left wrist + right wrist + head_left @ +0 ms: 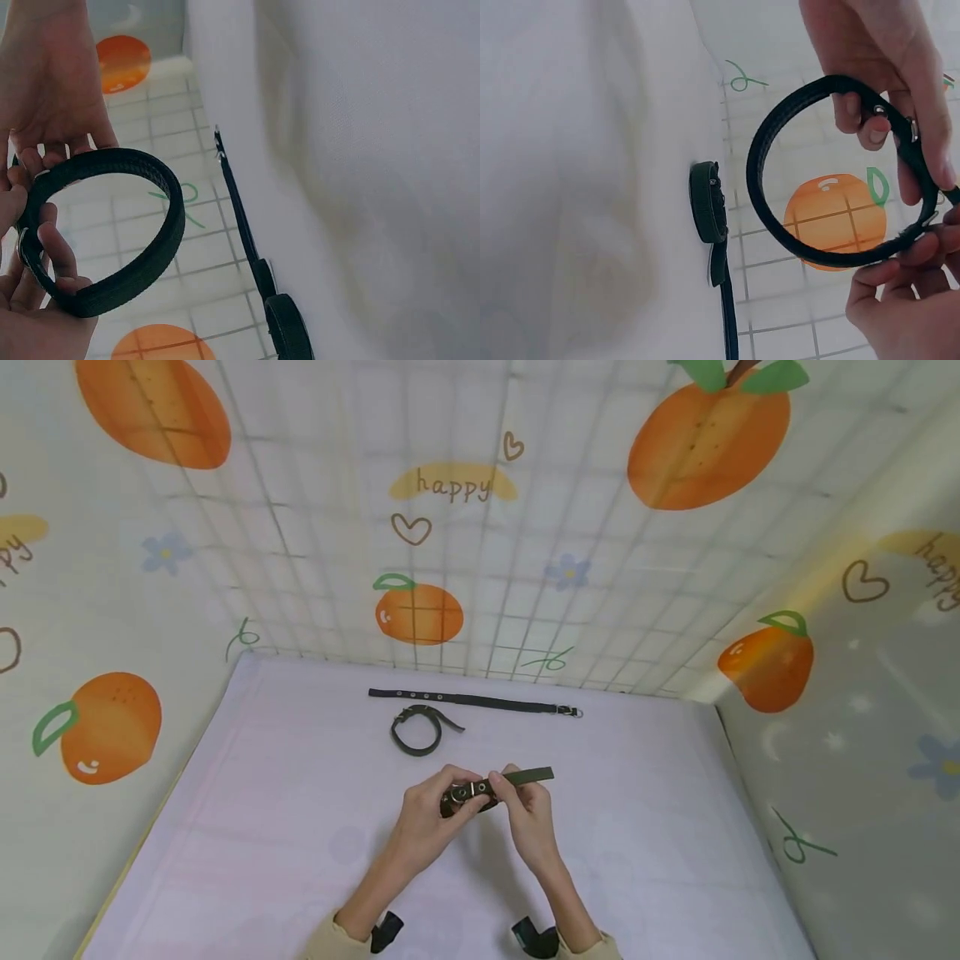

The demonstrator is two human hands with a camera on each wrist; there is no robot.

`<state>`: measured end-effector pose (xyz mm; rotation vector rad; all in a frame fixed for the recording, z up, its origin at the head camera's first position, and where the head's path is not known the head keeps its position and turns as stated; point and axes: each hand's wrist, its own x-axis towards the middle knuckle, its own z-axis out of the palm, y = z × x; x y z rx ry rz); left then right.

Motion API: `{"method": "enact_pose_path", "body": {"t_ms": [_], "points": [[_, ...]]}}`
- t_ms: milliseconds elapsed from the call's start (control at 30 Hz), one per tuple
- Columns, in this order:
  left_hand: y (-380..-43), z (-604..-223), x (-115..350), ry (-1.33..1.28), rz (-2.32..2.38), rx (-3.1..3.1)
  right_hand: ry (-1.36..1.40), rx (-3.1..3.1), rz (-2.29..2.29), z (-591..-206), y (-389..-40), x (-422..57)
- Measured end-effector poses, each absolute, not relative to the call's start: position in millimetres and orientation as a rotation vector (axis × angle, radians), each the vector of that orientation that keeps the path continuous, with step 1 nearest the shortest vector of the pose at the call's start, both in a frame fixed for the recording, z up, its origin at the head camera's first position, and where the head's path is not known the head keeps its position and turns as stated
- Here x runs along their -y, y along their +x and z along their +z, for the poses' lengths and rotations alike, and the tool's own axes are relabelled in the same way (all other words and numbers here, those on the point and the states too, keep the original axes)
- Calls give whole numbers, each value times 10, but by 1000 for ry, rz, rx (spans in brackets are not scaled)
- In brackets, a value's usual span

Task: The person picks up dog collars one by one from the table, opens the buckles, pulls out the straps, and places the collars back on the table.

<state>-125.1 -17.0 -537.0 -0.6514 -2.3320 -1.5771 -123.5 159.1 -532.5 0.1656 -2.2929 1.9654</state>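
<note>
Both hands hold a dark green buckled collar (537, 775), raised over the white tabletop near its middle. My left hand (429, 817) grips it at the buckle side, thumb in front and fingers behind. With thumb and fingers my right hand (532, 822) pinches the strap just past the buckle, and the strap's free end points out to the right. In the left wrist view the collar (142, 274) forms a round closed loop hanging from the fingers. The right wrist view shows the same loop (759, 176), with metal fittings near the fingers.
Behind the hands a second dark collar (416, 752) lies buckled in a loop on the white table (637, 860). Farther back a third collar (498, 702) lies out straight, its metal ring to the right. A wire grid (517, 635) stands along the back edge.
</note>
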Motion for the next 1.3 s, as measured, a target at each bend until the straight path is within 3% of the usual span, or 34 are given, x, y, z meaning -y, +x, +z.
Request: {"method": "enact_pose_path", "body": {"t_ms": [367,700,1300], "points": [[-1252,-5403,161,-651,-1611,2252,304,2299,2017,-5399,-1231,-1646],[-1254,-5409,166,-487,-1874,2247,537,2204,2000,-5459,-1200,-1660],[-1219,-5385,243,-377,-2186,2209,557,2242,1825,-5488,-1198,-1622]]}}
